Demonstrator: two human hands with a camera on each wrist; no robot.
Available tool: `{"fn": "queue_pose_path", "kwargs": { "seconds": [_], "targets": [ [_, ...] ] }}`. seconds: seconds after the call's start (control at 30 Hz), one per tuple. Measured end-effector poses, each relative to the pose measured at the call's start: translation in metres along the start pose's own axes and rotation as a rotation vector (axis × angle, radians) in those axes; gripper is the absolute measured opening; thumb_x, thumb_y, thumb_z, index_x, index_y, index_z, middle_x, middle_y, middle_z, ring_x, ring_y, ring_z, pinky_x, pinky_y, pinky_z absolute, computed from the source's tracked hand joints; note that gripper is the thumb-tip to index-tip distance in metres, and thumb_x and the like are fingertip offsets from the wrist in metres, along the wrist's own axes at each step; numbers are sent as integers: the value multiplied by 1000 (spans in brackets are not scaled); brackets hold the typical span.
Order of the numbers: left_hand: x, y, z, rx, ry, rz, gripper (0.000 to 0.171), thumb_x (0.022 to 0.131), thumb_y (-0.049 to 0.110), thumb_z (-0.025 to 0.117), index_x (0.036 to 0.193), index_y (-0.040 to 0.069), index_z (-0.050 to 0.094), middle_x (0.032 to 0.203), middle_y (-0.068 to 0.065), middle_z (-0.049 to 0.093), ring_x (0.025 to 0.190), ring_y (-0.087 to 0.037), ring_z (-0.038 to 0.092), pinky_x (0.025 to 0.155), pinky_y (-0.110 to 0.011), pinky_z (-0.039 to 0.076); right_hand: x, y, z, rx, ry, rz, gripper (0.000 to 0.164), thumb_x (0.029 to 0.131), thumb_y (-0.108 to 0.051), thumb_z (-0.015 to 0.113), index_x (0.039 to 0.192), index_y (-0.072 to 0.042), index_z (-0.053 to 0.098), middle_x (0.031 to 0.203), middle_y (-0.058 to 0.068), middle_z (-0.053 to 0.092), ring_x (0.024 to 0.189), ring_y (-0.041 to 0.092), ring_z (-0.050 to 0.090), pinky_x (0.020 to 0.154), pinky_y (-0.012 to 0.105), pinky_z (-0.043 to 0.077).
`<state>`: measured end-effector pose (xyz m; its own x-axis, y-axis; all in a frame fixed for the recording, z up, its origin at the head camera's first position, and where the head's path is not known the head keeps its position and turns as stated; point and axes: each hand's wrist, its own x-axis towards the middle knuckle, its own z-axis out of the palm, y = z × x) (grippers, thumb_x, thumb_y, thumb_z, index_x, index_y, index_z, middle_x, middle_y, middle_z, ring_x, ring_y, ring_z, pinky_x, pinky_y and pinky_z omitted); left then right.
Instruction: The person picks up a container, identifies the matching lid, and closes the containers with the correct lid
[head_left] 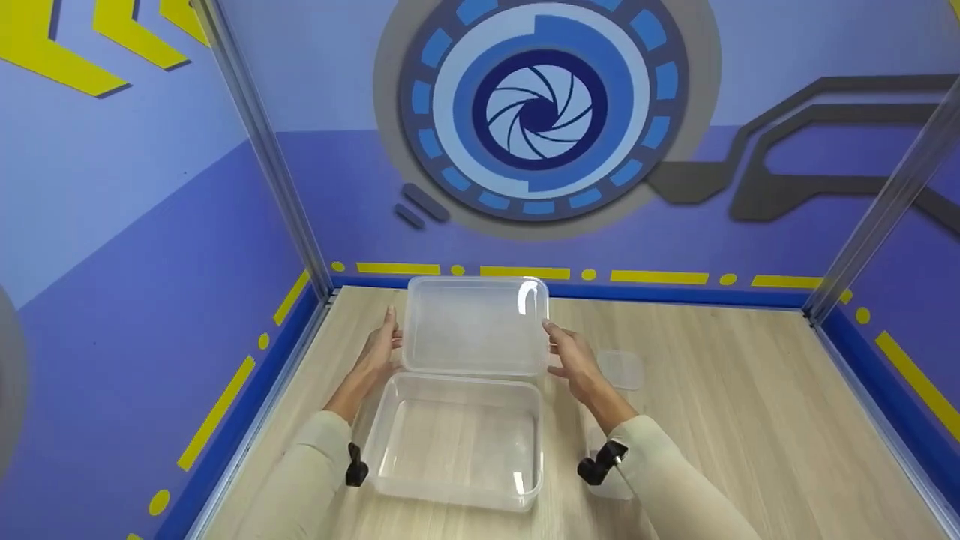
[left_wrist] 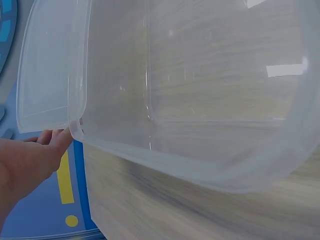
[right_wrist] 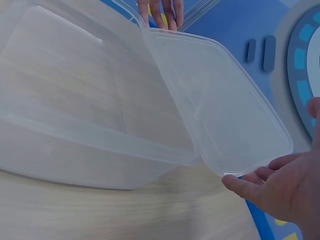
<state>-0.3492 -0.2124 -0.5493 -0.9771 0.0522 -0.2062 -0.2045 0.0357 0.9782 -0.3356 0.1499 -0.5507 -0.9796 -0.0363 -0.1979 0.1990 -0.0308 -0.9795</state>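
A translucent plastic lid stands tilted up behind a large clear plastic container, its lower edge close to the container's far rim. The left hand is at the lid's left edge, its thumb pointing up. In the right wrist view, the left hand's fingers reach straight to that edge. At the opposite edge, the right hand touches the lid with its fingertips, the thumb held apart. The left wrist view shows the container close up, with nothing visible inside.
A small translucent lid lies on the wooden table to the right of the right hand. Another clear plastic piece is partly hidden under the right forearm. Blue walls enclose the table at the back and sides.
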Motion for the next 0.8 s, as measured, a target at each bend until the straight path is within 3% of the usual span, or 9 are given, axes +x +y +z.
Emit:
{"fn": "queue_pose_path", "kwargs": {
  "seconds": [0.17,0.5,0.63,0.8],
  "targets": [
    [-1,0,4,0,22,12,90,105,75,30,150,-3,36,151,-22,36,144,-37,34,121,-63,30,-3,-3,-1,-2,10,-3,79,108,-48,56,158,9,35,160,32,36,148,47,36,118,65,37],
    [-1,-2,12,38,144,80,88,108,69,33,155,-6,40,150,-24,45,141,-40,41,120,-65,32,-5,-4,-3,37,33,-20,76,108,-45,57,159,6,35,161,29,37,150,45,35,116,65,39],
    [-1,-2,13,61,155,105,87,109,69,31,154,-4,44,149,-24,49,141,-40,44,120,-63,32,-6,-5,-3,34,22,-23,76,108,-45,57,159,7,36,160,30,38,149,45,36,117,65,38],
    [-2,1,13,6,134,109,83,111,62,33,159,-6,37,155,-27,41,146,-42,37,119,-68,31,-7,-11,-3,64,29,-41,73,108,-43,58,157,7,38,157,31,38,148,46,35,118,67,35]
  ]
}}
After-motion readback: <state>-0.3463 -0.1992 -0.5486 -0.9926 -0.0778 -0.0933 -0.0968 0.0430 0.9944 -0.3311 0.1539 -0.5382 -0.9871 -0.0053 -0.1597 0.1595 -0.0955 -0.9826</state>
